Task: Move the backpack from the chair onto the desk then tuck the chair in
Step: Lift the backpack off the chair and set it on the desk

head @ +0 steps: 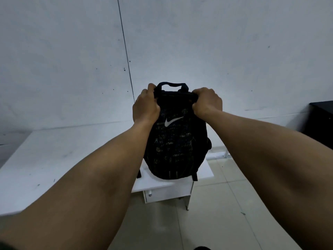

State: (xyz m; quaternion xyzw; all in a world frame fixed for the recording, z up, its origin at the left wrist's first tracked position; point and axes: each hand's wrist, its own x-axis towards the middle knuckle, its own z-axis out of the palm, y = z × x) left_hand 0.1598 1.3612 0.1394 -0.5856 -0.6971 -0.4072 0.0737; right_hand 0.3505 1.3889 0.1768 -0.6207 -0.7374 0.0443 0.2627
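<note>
A black backpack (175, 147) with a white swoosh logo and small printed marks stands upright over the right end of the white desk (54, 165). My left hand (145, 105) grips its top left corner and my right hand (207, 102) grips its top right corner, with the carry loop standing free between them. I cannot tell whether its bottom rests on the desk top or hangs just above it. Two straps dangle below it. The chair is out of view.
The desk stands against a pale wall and has a drawer unit (167, 193) under its right end. A tiled floor (234, 204) lies to the right. A dark cabinet (320, 121) stands at the far right edge.
</note>
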